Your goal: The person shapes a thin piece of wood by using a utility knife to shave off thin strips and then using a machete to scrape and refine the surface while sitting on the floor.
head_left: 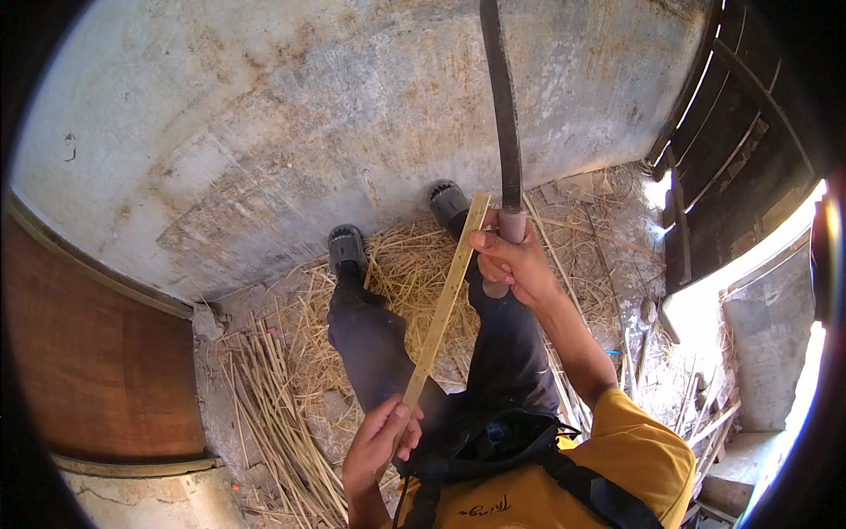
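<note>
Head view: left hand [381, 434] grips the bamboo strip's [445, 300] near end, its length slanting away toward the right hand [511, 260], clenched on a machete [504, 106].

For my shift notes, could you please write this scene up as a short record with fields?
Setting: person seated on a concrete floor, legs stretched out
Left hand: grips the near end of a bamboo strip
Right hand: grips the handle of a long dark blade, beside the strip's far end
Under legs: loose straw shavings
Person's left: bundle of thin split sticks
</note>
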A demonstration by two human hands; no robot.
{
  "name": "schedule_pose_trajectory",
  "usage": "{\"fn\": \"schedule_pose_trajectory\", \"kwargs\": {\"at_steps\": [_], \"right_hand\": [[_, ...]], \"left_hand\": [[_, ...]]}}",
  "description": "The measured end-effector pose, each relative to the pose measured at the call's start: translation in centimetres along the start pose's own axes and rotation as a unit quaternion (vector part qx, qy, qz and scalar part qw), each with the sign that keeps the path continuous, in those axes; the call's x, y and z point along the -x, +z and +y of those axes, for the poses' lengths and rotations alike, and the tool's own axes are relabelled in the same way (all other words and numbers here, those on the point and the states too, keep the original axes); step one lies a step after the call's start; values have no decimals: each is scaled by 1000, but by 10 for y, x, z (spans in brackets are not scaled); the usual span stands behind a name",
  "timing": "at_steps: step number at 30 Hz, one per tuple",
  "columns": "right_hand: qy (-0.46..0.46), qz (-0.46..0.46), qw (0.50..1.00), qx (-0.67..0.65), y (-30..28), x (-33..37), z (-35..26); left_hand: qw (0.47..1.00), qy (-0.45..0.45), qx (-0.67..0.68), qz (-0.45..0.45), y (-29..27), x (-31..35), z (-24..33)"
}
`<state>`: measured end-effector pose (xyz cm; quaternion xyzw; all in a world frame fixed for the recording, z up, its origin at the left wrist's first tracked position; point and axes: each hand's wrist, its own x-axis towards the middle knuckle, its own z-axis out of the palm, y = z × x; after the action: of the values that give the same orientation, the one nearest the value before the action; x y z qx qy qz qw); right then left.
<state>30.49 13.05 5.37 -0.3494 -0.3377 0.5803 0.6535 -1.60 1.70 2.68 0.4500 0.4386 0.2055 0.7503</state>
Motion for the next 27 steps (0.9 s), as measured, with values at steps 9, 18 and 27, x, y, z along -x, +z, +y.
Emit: {"fn": "schedule_pose_trajectory", "kwargs": {"at_steps": [9, 18, 27], "right_hand": [[5, 6, 1000, -6, 0, 2, -5], [-12, 15, 1000, 20, -2, 1, -3], [-8, 36, 999, 9, 1, 3, -5]], "left_hand": [[1000, 2, 14, -6, 0, 2, 5], [1000, 21, 8, -15, 1, -2, 3], [999, 26, -32, 1, 5, -5, 9]]}}
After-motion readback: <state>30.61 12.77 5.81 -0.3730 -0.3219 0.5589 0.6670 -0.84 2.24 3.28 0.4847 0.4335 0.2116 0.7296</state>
